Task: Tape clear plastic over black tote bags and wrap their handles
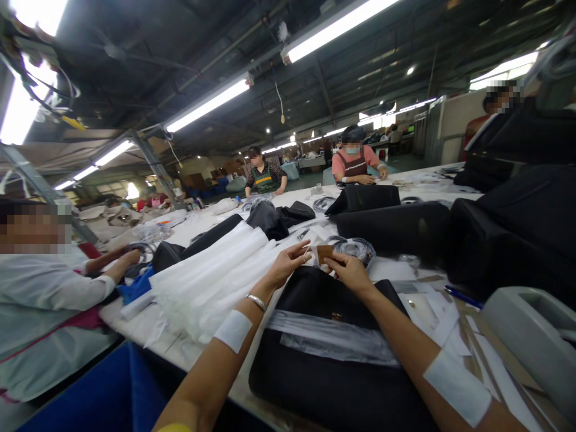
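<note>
A black bag (324, 378) lies flat on the white table before me, with a clear plastic strip (333, 339) across its front and a small gold clasp (336, 316). Beyond its top edge my right hand (348, 271) pinches a small brown card (324, 253). My left hand (288, 264) is at the card's left side, its fingers closed around a thin white string (309, 257) that loops beside the card. The hands are close together, just above the bag's far edge.
White wrapping sheets (211, 270) are piled on the left, near a blue bin (108, 396). Black bags (391, 228) lie behind and right. A grey tape dispenser (531, 336) and blue pen (463, 296) sit at right. A person (49, 300) works at left; others are across the table.
</note>
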### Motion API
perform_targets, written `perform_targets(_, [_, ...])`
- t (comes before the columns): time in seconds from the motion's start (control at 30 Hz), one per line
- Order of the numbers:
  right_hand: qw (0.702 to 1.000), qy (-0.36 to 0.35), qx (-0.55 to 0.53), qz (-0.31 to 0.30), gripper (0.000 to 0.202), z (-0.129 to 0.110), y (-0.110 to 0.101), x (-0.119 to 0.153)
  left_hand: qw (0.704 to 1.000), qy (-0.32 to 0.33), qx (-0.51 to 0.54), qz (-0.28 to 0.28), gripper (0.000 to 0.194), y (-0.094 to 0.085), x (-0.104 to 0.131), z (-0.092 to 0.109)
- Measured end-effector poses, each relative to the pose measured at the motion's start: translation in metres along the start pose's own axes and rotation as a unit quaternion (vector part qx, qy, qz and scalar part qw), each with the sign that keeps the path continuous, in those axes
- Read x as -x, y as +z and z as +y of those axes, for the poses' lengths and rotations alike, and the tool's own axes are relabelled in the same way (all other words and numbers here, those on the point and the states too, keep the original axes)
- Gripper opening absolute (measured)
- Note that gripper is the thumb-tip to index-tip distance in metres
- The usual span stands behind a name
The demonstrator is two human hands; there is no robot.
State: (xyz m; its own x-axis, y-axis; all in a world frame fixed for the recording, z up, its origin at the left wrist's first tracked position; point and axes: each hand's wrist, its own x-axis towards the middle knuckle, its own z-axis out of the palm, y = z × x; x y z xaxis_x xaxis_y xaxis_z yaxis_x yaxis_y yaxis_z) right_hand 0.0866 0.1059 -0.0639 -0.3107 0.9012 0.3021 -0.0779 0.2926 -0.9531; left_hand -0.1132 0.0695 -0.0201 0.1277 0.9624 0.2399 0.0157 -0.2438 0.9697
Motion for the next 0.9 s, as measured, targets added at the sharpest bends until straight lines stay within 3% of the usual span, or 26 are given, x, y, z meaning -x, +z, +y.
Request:
perform_targets(0.17, [0.974,-0.120,0.189,-0.034,0.030,-0.007,0.003,0.006,0.999,0.035,-0.034,-0.019,0.067,0.015,0.001,0.002])
perform_targets(0.33, [0.964,-0.156,0.214,-0.021,0.026,-0.001,0.006,0.005,0.959,0.104,-0.263,-0.016,0.047,0.025,0.001,0.009])
perform_targets(0.4, [0.967,-0.141,0.213,0.014,0.027,0.003,0.003,0.002,0.943,0.121,-0.309,0.031,0.048,0.018,-0.001,0.020])
perform_targets(0.57, [0.962,-0.110,0.235,0.089,0.029,0.013,-0.007,-0.003,0.914,0.106,-0.314,0.233,0.054,-0.023,-0.006,0.046])
perform_targets(0.63, [0.961,-0.113,0.235,0.093,0.029,0.014,-0.009,-0.004,0.890,0.081,-0.365,0.261,0.053,-0.034,-0.002,0.047])
perform_targets(0.7, [0.959,-0.126,0.237,0.088,0.028,0.014,-0.009,-0.004,0.841,0.041,-0.495,0.217,0.046,-0.035,0.008,0.043])
perform_targets(0.8, [0.955,-0.156,0.242,0.075,0.026,0.008,-0.005,0.000,0.764,-0.018,-0.638,0.099,0.031,-0.023,0.027,0.036])
perform_targets(0.9, [0.940,-0.210,0.265,0.048,0.028,-0.004,0.004,0.008,0.734,0.008,-0.675,0.071,0.022,-0.002,0.042,0.036])
